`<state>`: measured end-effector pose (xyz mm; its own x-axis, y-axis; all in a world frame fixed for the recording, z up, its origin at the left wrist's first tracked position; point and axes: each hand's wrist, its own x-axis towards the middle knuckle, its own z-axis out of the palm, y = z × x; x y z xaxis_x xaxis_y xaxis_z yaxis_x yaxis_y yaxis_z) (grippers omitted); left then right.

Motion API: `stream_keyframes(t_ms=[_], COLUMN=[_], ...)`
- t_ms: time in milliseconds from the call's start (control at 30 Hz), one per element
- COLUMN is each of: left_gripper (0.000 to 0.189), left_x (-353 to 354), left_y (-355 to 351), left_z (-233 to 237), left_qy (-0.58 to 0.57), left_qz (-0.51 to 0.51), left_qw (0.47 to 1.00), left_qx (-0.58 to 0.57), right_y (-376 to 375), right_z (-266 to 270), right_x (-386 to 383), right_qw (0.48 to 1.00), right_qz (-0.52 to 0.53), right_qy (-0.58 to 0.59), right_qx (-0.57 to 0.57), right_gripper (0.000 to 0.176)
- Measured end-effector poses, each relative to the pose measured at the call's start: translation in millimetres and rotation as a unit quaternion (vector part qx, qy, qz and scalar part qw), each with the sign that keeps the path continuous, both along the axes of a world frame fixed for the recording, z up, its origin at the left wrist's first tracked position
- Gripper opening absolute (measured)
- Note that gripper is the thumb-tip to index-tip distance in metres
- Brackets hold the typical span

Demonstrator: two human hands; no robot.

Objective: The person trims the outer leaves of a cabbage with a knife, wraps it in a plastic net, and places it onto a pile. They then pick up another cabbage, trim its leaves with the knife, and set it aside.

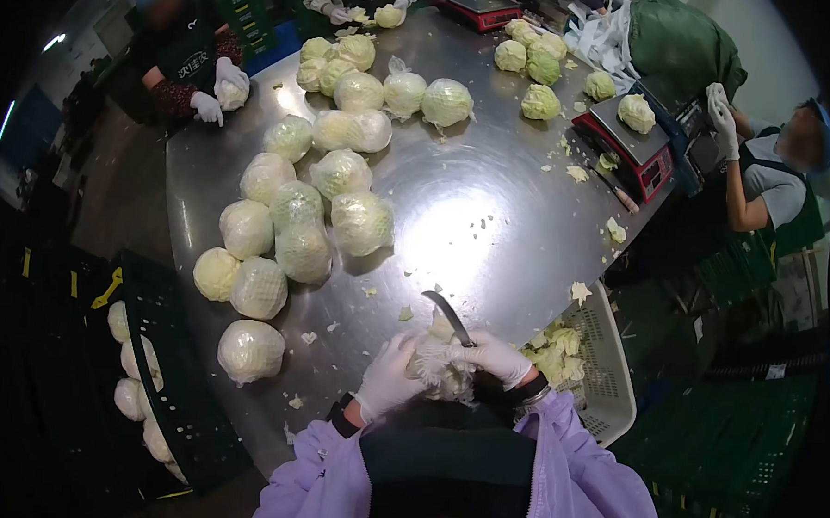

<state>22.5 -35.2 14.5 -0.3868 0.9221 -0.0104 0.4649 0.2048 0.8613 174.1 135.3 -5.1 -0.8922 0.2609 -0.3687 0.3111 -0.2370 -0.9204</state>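
Note:
Close to my body at the table's near edge, my left hand point(391, 376), in a white glove, is closed against the side of a cabbage with pale, fringed net-like wrapping point(442, 376). My right hand point(496, 357), also gloved, grips a knife point(444, 313) whose dark curved blade points up and to the left. The fingers of that hand rest by the cabbage's right side. Much of the cabbage is hidden between the hands. A wrapped cabbage point(251, 352) lies on the table to the left, apart from my hands.
Several wrapped cabbages point(302, 252) stand on the steel table point(493, 170). A white basket point(608, 388) with leaf trimmings is at my right, a green crate point(164, 387) at my left. Red scales point(641, 162) and a second knife point(614, 189) lie far right. Co-workers stand around.

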Motion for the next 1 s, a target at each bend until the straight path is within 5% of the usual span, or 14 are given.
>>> stream_keyframes(t_ms=[67,167,200,333,467,533,633,767,833,867,900,933,967,1000], left_gripper=[0.042,0.032,0.029,0.024,0.023,0.022,0.022,0.024,0.021,0.02,0.02,0.02,0.021,0.03], left_x=[-6,-19,-17,-19,-22,-14,-9,-20,-27,-30,-25,-14,-9,-17], left_y=[2,12,11,11,12,18,24,21,32,36,41,50,56,59], left_z=[-2,-13,-21,-30,-31,-10,-2,2,70,70,65,57,53,85], left_qy=[0.128,0.217,0.142,-0.034,-0.159,-0.61,-0.666,-0.627,-0.511,-0.319,-0.318,-0.147,0.031,-0.033], left_qz=[-0.039,-0.111,-0.065,0.097,0.118,0.176,0.133,0.153,0.083,-0.058,-0.056,-0.153,-0.244,-0.277], left_qw=[0.991,0.961,0.983,0.993,0.979,0.771,0.731,0.756,0.852,0.943,0.944,0.974,0.965,0.955], left_qx=[0.018,0.131,0.098,0.06,-0.046,0.059,0.061,0.114,0.081,0.072,0.073,0.085,0.093,-0.099], right_y=[3,-1,3,17,15,13,3,0,-3,-6,-9,-15,-11,-1], right_z=[7,28,24,20,16,18,18,8,11,19,28,34,43,54], right_x=[-6,-18,-19,-35,-29,-15,-7,-6,-5,-4,-3,-6,-1,9], right_qw=[0.987,0.984,0.975,0.998,0.995,1.0,0.999,0.994,0.984,0.963,0.931,0.949,0.949,0.963], right_qz=[0.019,0.013,0.091,0.031,-0.003,-0.007,-0.011,-0.058,-0.089,-0.09,-0.088,-0.166,-0.163,-0.203], right_qy=[-0.011,-0.001,0.012,0.01,-0.024,-0.02,-0.018,0.022,0.053,0.129,0.204,0.165,0.167,0.117], right_qx=[-0.159,-0.179,-0.204,-0.062,0.095,0.023,-0.033,-0.086,-0.147,-0.22,-0.291,-0.211,-0.211,-0.134], right_gripper=[0.017,0.017,0.018,0.024,0.034,0.045,0.073,0.077,0.076,0.076,0.076,0.055,0.055,0.041])
